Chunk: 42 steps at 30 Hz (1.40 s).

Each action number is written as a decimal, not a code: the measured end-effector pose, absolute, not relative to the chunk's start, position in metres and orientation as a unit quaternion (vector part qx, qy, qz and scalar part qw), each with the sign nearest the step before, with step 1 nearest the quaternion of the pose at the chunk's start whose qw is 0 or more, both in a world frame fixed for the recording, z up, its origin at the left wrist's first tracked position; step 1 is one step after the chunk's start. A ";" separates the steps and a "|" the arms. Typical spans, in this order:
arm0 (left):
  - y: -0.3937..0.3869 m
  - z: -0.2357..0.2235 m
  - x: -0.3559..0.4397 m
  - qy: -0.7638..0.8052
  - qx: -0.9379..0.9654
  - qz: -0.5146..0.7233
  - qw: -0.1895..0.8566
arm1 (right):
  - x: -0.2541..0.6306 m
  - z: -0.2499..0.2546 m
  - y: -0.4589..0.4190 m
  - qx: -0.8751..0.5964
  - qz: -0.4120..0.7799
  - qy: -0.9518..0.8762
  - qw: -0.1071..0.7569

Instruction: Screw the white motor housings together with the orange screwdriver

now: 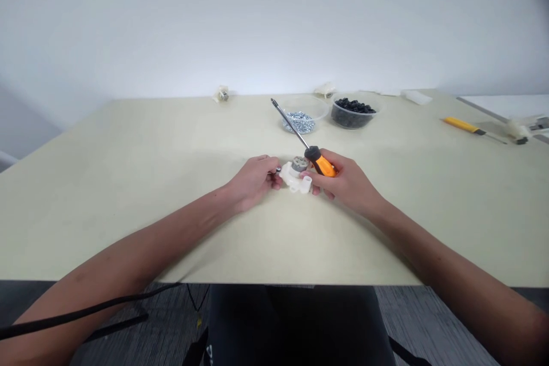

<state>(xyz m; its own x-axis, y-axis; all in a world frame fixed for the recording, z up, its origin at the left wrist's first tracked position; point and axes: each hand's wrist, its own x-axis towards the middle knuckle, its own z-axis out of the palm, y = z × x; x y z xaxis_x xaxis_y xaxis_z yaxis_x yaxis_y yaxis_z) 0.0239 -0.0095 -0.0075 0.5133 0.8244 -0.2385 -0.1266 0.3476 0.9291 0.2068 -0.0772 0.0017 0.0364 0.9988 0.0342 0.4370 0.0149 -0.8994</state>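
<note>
My left hand [256,182] is closed in a pinch at the left side of a white plastic housing [295,184]. A small black piece [278,170] with a shiny spot shows at its fingertips. Set into the top of the housing is a round grey metal motor [299,164]. My right hand [343,177] is closed around the orange and black handle of a screwdriver [322,162], whose shaft points up and to the left. Thumb and fingers of that same hand also grip the right side of the housing. Its far fingers are partly hidden.
Behind the hands stand a clear tub of silver screws [300,121] and a clear tub of black parts [354,113]. A yellow-handled screwdriver [465,126] lies at right near another white assembly [525,128]. Further white pieces [222,94] lie along the wall. A black cable [94,310] crosses my left forearm.
</note>
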 end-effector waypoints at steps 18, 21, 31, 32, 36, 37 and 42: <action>0.002 0.007 0.000 0.227 0.862 0.345 0.294 | 0.220 -0.001 -0.075 -0.525 0.578 -0.444 0.440; 0.004 0.006 0.000 0.228 0.862 0.353 0.283 | 0.219 0.003 -0.076 -0.533 0.571 -0.449 0.434; -0.001 0.007 0.001 0.252 0.840 0.370 0.306 | 0.218 0.005 -0.078 -0.531 0.572 -0.450 0.435; -0.001 0.007 0.001 0.250 0.841 0.373 0.303 | 0.218 0.005 -0.078 -0.530 0.573 -0.447 0.438; -0.004 0.008 0.001 0.245 0.837 0.394 0.291 | 0.218 0.006 -0.080 -0.521 0.575 -0.449 0.442; -0.005 0.008 0.001 0.248 0.833 0.397 0.294 | 0.218 0.007 -0.080 -0.520 0.574 -0.453 0.441; -0.007 0.010 0.001 0.268 0.814 0.391 0.335 | 0.219 0.009 -0.081 -0.528 0.562 -0.463 0.437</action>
